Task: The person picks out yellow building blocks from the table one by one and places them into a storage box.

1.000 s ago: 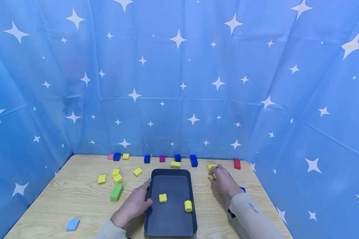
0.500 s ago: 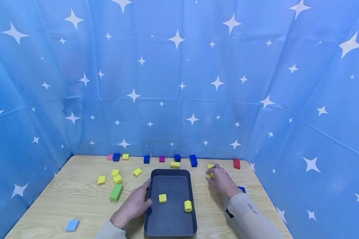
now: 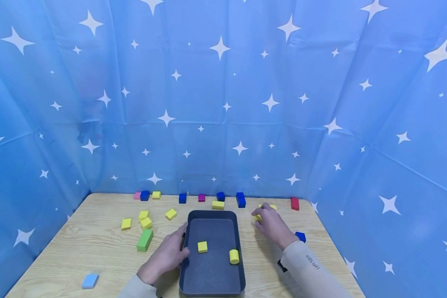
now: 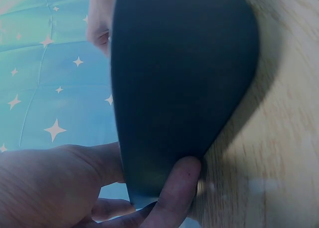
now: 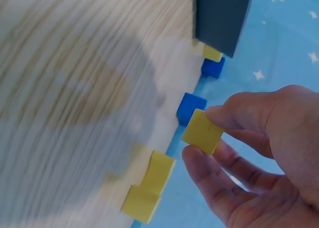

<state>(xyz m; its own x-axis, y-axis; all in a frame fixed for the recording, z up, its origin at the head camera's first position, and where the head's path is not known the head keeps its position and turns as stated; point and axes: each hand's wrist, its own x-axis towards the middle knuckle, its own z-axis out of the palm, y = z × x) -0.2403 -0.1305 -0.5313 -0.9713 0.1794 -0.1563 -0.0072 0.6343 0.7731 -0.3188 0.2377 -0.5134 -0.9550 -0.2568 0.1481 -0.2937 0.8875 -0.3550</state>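
My left hand (image 3: 167, 251) holds the left wall of a dark grey baking tray (image 3: 212, 285) on the wooden table. In the left wrist view the thumb goes over the rim, with a fingertip (image 4: 187, 170) against the outer wall. A yellow square block (image 3: 203, 247) and a yellow cylinder (image 3: 234, 257) lie in the tray. Right of the tray, my right hand (image 3: 273, 227) pinches a yellow cube-like block (image 5: 202, 130) between thumb and fingers, above the table. Two touching yellow blocks (image 5: 149, 188) lie on the table beyond that hand.
Blue blocks (image 3: 241, 200), a magenta block (image 3: 202, 198) and a red block (image 3: 295, 203) line the back edge. Several yellow blocks (image 3: 146, 222) and a green block (image 3: 145, 240) lie left of the tray. A light-blue block (image 3: 90, 281) is front left; another blue block (image 3: 300, 236) is right.
My right hand has moved slightly left toward the tray, with the yellow block in its fingers. The blue block beside the right wrist is more exposed. My left hand and the tray stay put.
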